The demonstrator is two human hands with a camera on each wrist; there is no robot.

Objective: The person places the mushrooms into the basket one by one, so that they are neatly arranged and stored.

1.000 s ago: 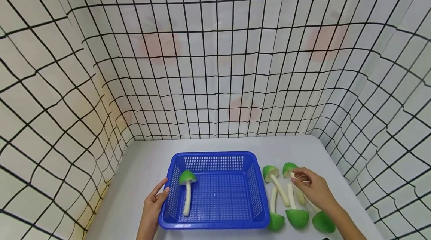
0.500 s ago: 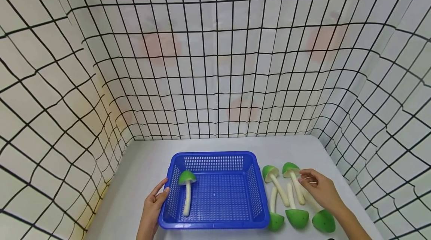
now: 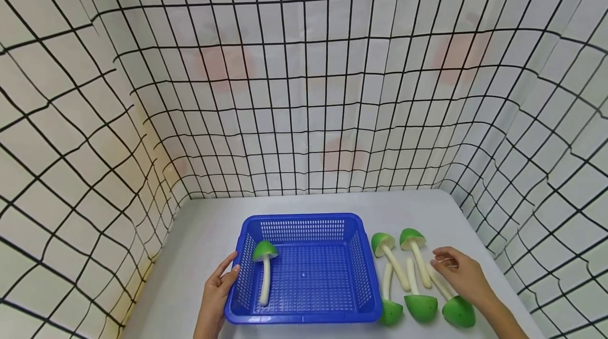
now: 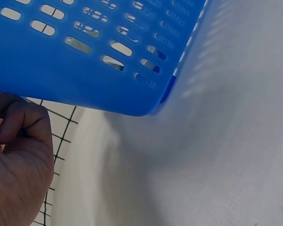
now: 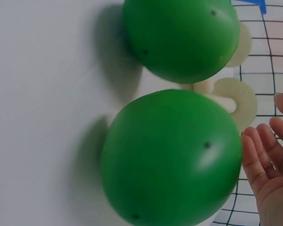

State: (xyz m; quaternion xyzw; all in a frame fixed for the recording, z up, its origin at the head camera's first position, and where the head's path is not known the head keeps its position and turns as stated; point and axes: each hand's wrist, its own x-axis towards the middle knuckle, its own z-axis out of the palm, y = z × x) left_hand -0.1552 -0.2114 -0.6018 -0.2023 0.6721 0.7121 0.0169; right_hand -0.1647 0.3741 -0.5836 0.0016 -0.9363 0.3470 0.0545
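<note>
A blue plastic basket (image 3: 304, 319) stands on the white table, with a green-capped toy mushroom (image 3: 265, 270) lying inside along its left side. My left hand (image 3: 219, 289) holds the basket's left rim; the left wrist view shows curled fingers (image 4: 28, 120) against that edge. To the right of the basket lie several more green-capped mushrooms with pale stems, among them a back one (image 3: 412, 238) and a front right one (image 3: 458, 311). Just right of these stems hovers my right hand (image 3: 463, 275), fingers loosely bent and holding nothing. Large green caps (image 5: 172, 157) fill the right wrist view beside it.
Black wire grid (image 3: 304, 91) over white sheeting surrounds the table on the left, back and right. White tabletop (image 3: 199, 223) shows behind and to the left of the basket.
My right hand has drawn back to the right and nearer to me, away from the back mushroom, uncovering its stem and that of the front right one. My left hand stays at the basket.
</note>
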